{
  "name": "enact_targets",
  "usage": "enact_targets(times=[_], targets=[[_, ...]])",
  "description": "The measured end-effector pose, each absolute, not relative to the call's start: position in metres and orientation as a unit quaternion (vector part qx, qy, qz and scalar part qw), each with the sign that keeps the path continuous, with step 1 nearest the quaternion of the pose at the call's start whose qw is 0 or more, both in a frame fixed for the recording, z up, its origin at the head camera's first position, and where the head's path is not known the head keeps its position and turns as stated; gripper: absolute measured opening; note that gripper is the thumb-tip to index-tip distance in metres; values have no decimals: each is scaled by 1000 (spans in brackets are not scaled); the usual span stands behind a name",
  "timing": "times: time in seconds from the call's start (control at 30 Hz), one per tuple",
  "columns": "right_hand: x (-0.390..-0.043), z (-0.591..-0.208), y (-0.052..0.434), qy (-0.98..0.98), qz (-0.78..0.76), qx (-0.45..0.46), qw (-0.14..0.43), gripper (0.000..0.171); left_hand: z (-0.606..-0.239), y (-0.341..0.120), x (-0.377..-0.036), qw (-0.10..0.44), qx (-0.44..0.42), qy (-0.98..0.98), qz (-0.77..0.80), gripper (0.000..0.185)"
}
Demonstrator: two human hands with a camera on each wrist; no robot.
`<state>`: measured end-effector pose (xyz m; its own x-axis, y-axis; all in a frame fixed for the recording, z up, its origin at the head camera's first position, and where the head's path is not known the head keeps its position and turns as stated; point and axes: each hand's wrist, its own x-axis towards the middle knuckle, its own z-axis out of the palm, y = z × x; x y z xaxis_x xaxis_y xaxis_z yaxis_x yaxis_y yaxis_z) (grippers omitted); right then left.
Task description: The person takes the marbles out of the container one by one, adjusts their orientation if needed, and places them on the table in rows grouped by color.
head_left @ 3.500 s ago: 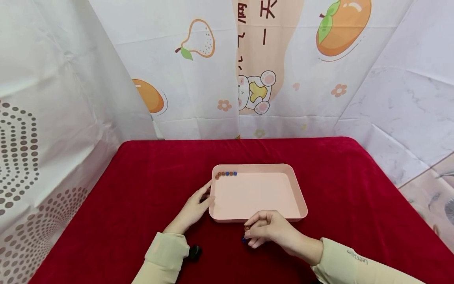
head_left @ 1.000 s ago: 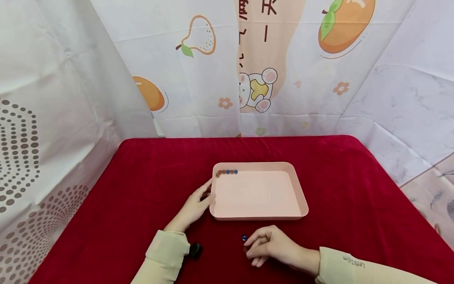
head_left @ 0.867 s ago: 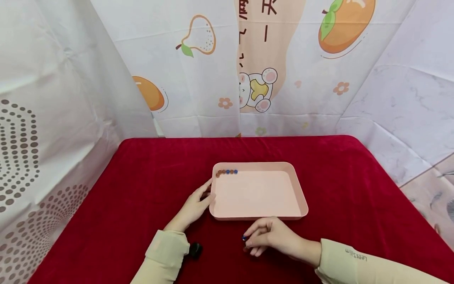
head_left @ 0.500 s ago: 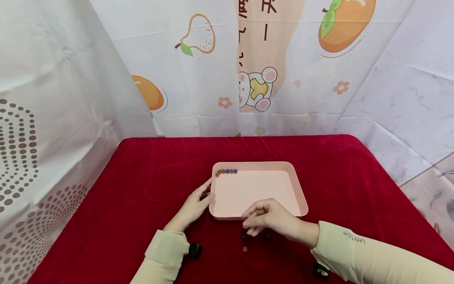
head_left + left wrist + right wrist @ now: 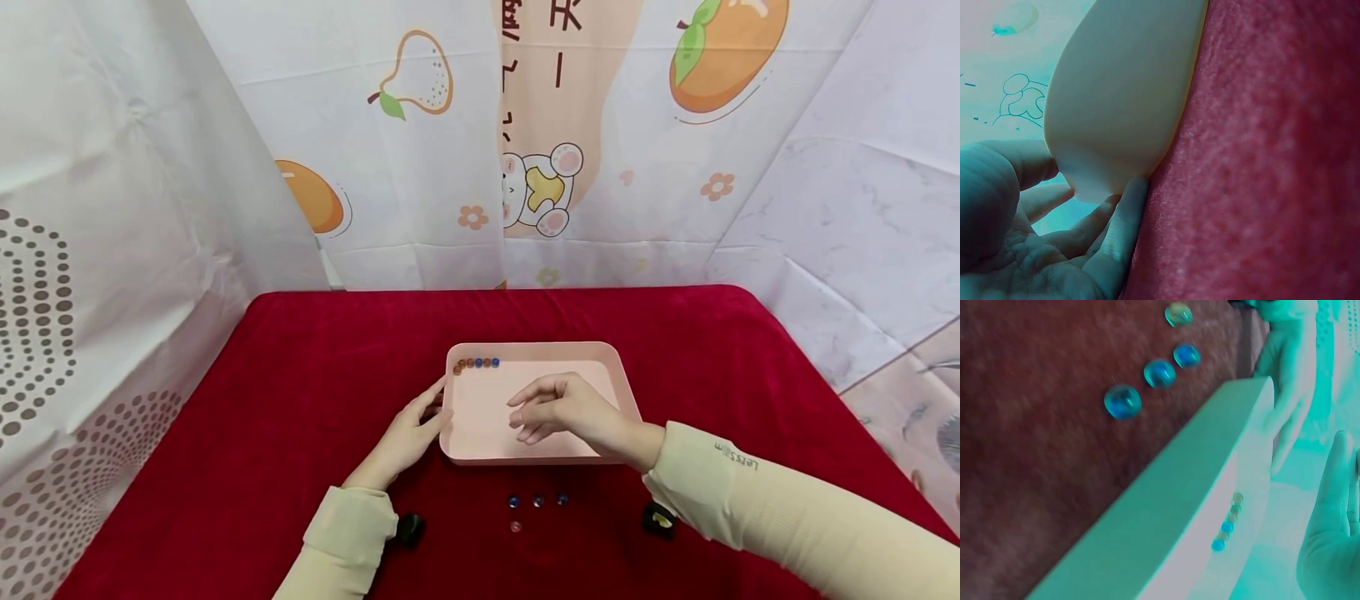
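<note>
Pinching the left wall of the pale pink rectangular tray [image 5: 480, 421] with the bare left hand [image 5: 407, 437]. Above the tray, bending fingers towards thumb on the bare right hand [image 5: 570, 410]; cannot tell whether pinching anything, with fingers partly cut off in the right wrist view. Can count six brown and blue glassy marbles [image 5: 478, 363] in the far left corner, plus three blue glassy marbles [image 5: 538, 500] and one reddish clear marble [image 5: 516, 527] on red velvety cloth [image 5: 345, 358]
</note>
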<state>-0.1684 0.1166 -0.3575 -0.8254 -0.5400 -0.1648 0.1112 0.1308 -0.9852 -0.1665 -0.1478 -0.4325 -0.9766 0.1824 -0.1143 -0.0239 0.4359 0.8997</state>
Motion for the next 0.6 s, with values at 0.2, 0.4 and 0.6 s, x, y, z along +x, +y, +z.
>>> enact_targets(times=[0.2,0.4,0.6], targets=[[-181,-352,115,706,-648,-143,246,31,-435,-147,-167,91,42,846,523,58],[-194,-347,111,709,-651,-136,234,32,-436,-147,-168,92,37,847,522,58],[-208,-341,107,717,-650,-129,216,35,-434,-147,-167,97,37,845,524,58]])
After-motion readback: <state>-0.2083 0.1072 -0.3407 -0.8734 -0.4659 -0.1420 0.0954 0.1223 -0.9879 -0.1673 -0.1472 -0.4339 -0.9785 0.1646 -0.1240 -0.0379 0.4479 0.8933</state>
